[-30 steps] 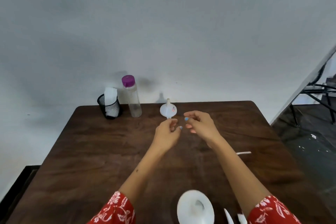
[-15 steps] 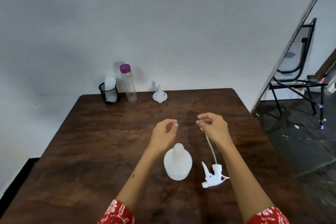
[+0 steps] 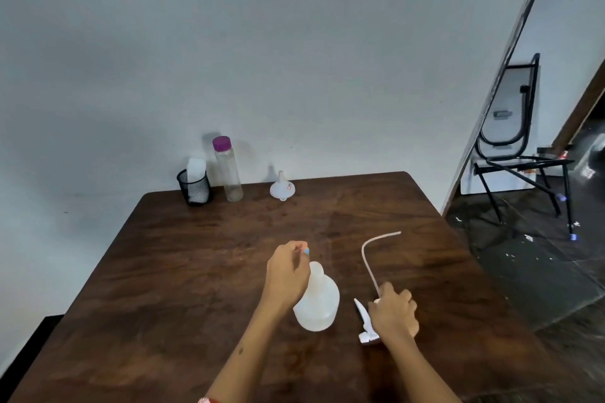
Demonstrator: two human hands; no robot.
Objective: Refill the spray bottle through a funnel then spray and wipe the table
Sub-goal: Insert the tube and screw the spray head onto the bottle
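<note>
The spray bottle, white and translucent with its neck uncapped, stands upright on the dark wooden tabletop, near the person and about midway across. The left hand hovers just left of the bottle's neck with fingers loosely curled, thumb and forefinger close together; whether it touches the bottle I cannot tell, and it holds nothing visible. The right hand grips the white trigger sprayer head, low over the tabletop just right of the bottle. The dip tube rises from that hand and bends to the right at its far end. At the far edge, by the wall, sit a small white funnel, a clear water bottle with a purple cap, and a black mesh cup holding something white. A folding chair stands on the floor at the far right.
</note>
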